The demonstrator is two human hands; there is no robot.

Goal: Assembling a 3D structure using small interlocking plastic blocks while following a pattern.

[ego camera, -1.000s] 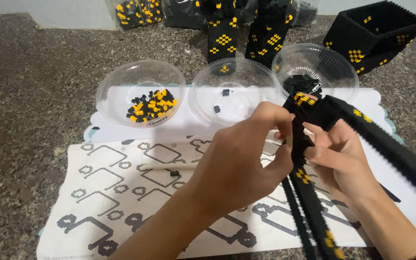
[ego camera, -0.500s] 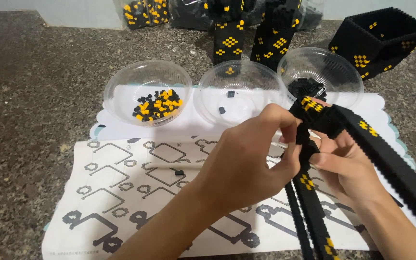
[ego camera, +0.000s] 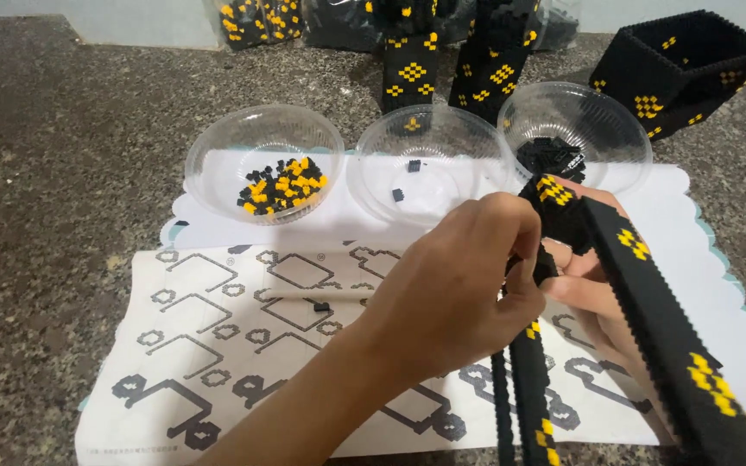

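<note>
- A speckled stone counter fills the left side, with a white scalloped mat lying on it.
- On the mat's front part lies a diagram sheet printed with outlined shapes; one small black brick sits on it.
- The left clear bowl holds a heap of black and yellow bricks.
- The middle clear bowl holds only a few black bricks.
- The left hand reaches across from the lower left, its fingers curled shut and pinching the black-and-yellow brick strip assembly where its long strips meet.
- That assembly is held above the mat, right of centre; two narrow strips hang down toward the lower edge, and a broader strip runs off to the lower right.
- The right clear bowl holds a pile of black bricks, just behind the top of the assembly.
- The right hand sits behind the assembly, fingers wrapped around it from beneath.
- At the far right stands an open black brick box with yellow diamond patterns.
</note>
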